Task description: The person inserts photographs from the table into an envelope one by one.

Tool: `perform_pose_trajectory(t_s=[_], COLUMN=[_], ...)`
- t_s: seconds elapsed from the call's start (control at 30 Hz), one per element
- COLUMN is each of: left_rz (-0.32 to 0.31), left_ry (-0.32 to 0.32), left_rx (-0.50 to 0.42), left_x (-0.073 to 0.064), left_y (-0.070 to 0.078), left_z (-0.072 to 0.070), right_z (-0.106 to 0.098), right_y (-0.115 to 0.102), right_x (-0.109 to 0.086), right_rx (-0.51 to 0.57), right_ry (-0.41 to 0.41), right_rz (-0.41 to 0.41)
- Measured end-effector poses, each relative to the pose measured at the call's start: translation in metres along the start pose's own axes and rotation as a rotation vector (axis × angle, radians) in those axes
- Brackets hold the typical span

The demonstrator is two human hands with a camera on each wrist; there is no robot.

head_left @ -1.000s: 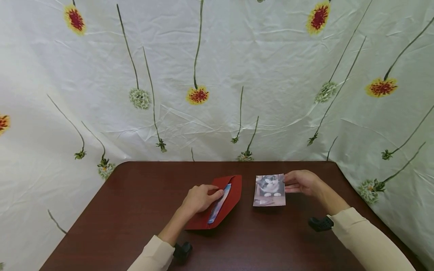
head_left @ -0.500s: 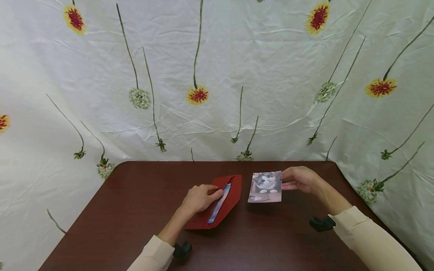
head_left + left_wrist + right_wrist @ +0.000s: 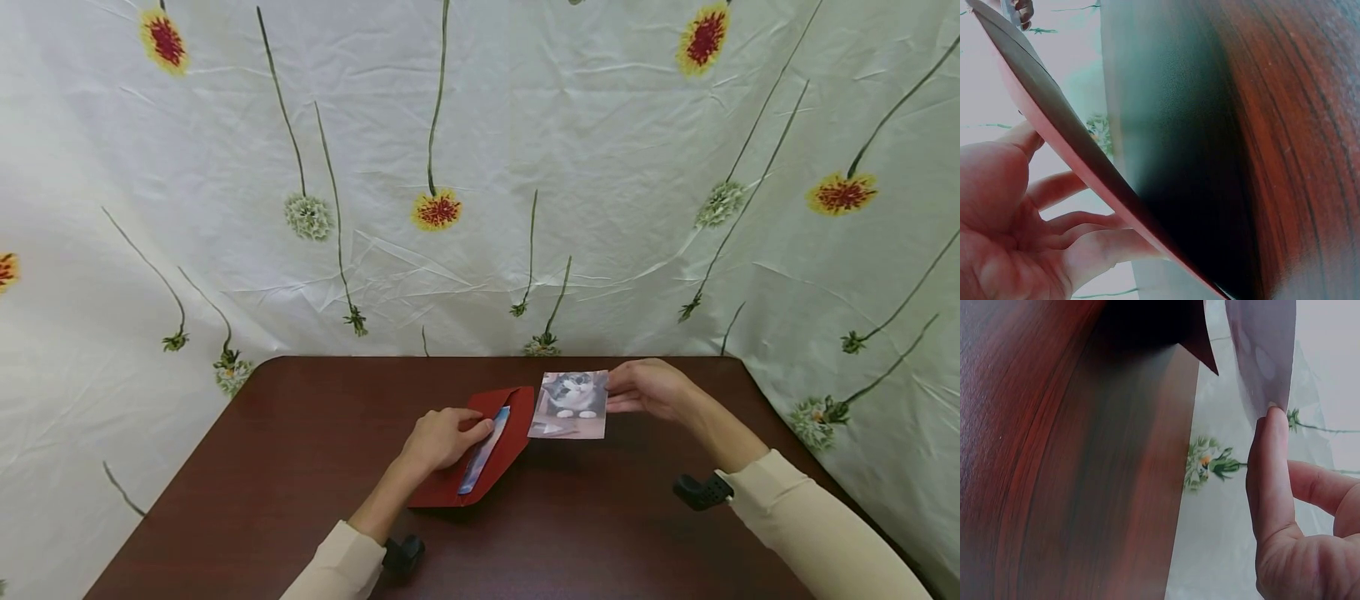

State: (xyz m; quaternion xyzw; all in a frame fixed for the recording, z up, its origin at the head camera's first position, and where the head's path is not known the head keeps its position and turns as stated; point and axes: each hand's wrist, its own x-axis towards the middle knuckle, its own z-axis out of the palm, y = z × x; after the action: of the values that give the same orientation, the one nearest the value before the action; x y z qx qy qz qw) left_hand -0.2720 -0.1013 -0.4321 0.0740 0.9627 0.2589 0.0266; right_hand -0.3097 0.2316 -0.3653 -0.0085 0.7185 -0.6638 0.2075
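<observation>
In the head view my left hand grips a red envelope, the thumb at its opened mouth and the fingers behind. A blue-and-white picture card shows inside the mouth. The left wrist view has the envelope tilted above the tabletop, fingers along its underside. My right hand pinches a cat photo by its right edge. The photo's lower left corner overlaps the envelope's flap edge in the head view. In the right wrist view the photo rises from the fingertips, near the envelope's dark pointed corner.
Both hands are over a dark red-brown wooden table. A white cloth printed with flowers hangs behind the table and along its sides. Dark wrist-worn devices sit below the beige cuffs.
My right hand has carried the cat photo leftward and slightly away from me, up to the envelope's right edge. The left hand and envelope have stayed in place.
</observation>
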Motion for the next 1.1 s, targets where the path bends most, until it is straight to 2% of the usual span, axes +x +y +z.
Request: perform_pose_trajectory(t_s=[0.47, 1.1], left_rz=[-0.003, 0.028], left_ry=[-0.004, 0.004], left_rx=[0.011, 0.011], left_x=[0.001, 0.0], left_y=[0.0, -0.001], left_z=[0.001, 0.0], right_z=[0.022, 0.053], right_y=[-0.001, 0.01], right_x=[0.004, 0.014], right_rx=[-0.004, -0.048], right_ry=[-0.036, -0.089], right_rz=[-0.01, 0.05])
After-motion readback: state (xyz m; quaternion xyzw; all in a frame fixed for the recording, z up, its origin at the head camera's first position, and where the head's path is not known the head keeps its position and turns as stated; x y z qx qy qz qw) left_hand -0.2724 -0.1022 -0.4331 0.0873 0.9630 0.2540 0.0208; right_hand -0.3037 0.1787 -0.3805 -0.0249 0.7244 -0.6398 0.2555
